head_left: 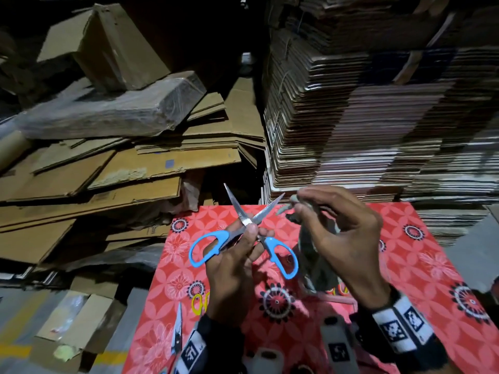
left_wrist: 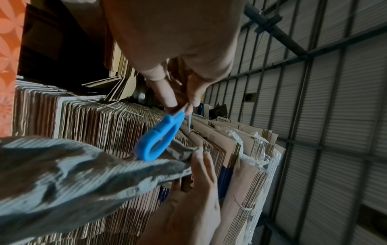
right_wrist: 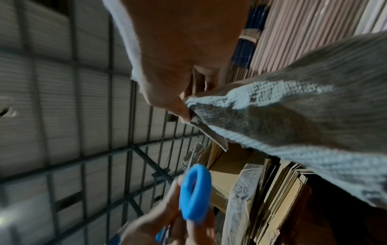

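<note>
Gripping one pair of scissors [head_left: 239, 211] in left hand [head_left: 232, 268], right hand [head_left: 343, 233] grip clamped on one cloth [head_left: 312, 255]

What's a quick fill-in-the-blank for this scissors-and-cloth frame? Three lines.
1. The left hand grips the scissors near the pivot; their handles are ____.
2. The scissors' blades stand ____.
3. The right hand pinches a cloth whose colour is ____.
Missing: blue; open; grey.
</note>
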The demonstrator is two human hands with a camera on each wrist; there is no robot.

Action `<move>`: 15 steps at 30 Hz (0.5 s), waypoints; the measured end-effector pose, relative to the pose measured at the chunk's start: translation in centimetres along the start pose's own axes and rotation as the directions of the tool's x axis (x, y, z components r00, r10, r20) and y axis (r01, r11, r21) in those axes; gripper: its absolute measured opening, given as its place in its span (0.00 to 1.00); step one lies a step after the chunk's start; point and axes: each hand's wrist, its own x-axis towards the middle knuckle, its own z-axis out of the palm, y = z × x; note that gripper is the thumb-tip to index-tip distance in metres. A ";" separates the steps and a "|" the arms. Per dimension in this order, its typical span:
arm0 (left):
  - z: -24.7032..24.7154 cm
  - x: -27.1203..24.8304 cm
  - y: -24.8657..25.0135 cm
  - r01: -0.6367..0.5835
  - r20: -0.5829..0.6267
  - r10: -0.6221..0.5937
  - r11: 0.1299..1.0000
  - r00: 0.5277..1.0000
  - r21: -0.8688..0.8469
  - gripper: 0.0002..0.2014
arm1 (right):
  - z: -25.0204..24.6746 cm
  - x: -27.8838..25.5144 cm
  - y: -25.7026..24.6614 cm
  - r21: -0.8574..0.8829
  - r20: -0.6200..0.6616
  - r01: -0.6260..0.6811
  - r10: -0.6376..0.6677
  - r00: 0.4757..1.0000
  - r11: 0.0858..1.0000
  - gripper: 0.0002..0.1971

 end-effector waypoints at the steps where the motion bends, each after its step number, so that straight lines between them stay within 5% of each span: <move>1: 0.2 -0.1 0.0 0.016 0.006 -0.016 1.000 1.000 -0.005 0.07 | 0.4 -0.1 -0.1 -0.033 0.003 0.022 -0.021 1.000 0.999 0.09; 5: 0.8 -0.3 0.3 0.066 0.056 -0.062 0.995 0.996 -0.075 0.14 | 1.1 0.2 0.1 -0.085 -0.058 0.047 -0.052 0.997 0.995 0.10; 7: 0.8 -0.2 0.2 0.064 0.050 -0.057 0.989 0.997 -0.133 0.10 | 1.6 -0.1 0.0 -0.117 -0.074 0.066 -0.075 0.994 0.991 0.08; 15: -0.3 0.5 -0.9 0.031 0.028 -0.027 0.989 0.999 -0.144 0.08 | 2.5 -0.7 -0.3 -0.118 0.063 0.069 -0.062 0.996 0.991 0.10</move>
